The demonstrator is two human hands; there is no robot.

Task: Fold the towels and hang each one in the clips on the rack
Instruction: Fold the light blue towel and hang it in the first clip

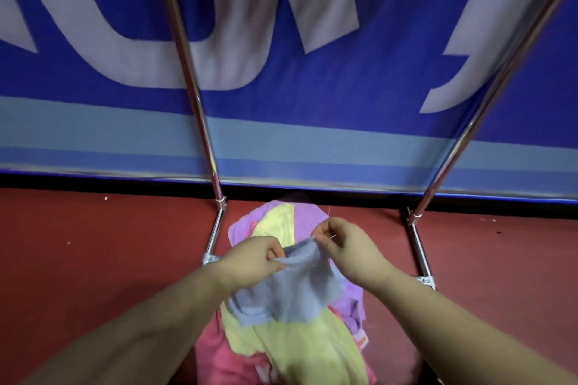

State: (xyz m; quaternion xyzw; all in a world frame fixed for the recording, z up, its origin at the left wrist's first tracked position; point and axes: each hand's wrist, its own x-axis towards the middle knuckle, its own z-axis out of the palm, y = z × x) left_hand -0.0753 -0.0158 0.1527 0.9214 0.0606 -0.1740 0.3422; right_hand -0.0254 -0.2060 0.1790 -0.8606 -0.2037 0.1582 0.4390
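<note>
A small grey-blue towel (297, 287) hangs between my two hands above a pile of towels on the floor. My left hand (253, 259) pinches its upper left edge, and my right hand (347, 247) pinches its upper right corner. Below lie a yellow towel (300, 350), a purple towel (306, 212) and a pink towel (215, 356). The rack's two chrome uprights (187, 72) (488, 97) rise on either side of the pile. No clips are in view.
The rack's chrome base bars (420, 259) run along the red floor (93, 244) left and right of the pile. A large blue banner with white letters (281, 119) stands close behind the rack.
</note>
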